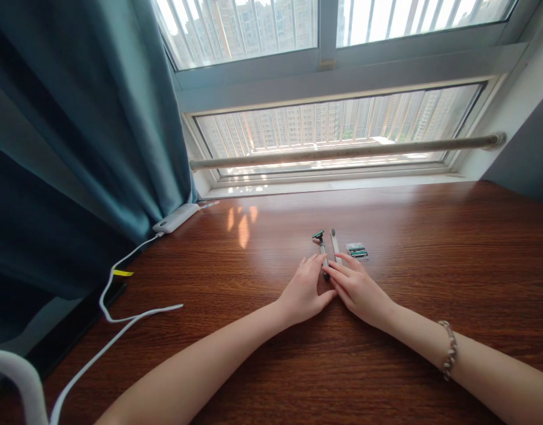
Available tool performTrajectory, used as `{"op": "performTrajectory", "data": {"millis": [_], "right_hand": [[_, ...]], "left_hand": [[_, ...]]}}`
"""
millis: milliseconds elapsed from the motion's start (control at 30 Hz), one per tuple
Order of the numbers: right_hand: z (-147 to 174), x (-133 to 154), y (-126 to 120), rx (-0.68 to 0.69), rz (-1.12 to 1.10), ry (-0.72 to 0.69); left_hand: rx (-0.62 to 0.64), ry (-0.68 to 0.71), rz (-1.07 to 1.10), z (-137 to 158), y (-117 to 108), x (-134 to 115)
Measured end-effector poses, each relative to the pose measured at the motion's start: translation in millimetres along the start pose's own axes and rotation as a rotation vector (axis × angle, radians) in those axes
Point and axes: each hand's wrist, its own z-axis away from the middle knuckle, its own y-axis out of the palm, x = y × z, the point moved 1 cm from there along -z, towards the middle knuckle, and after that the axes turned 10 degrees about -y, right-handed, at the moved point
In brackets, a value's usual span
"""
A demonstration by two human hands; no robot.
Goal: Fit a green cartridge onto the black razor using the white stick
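Observation:
A razor (323, 252) with a dark green-edged head and a silver-and-black handle points away from me, low over the table. My left hand (303, 290) curls in from the left, its fingertips on the handle and its thumb reaching across below. From the right, my right hand (362, 290) has its fingers stretched out, the tips against the handle's lower part. Just right of the razor lies a toothbrush (335, 241) with dark bristles and a pale handle, its lower end partly covered by my right fingers. A clear pack of razor cartridges (357, 251) rests beyond that hand.
The brown wooden table (236, 366) meets a window ledge with a rail (342, 151) across it. At left hang blue curtains (107, 118), beside a white power strip (176, 218). A white cable (105, 295) with a yellow tag (123, 273) runs down the left side.

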Motion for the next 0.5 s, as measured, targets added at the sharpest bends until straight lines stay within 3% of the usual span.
{"op": "performTrajectory", "data": {"millis": [233, 500], "right_hand": [[-1.1, 2.9, -4.4, -0.069, -0.063, -0.070], [-1.1, 12.3, -16.8, -0.093, -0.092, -0.131]], "left_hand": [[0.003, -0.157, 0.695, -6.2, -0.6, 1.8], [-0.089, -0.281, 0.801, -8.9, -5.7, 4.1]]}}
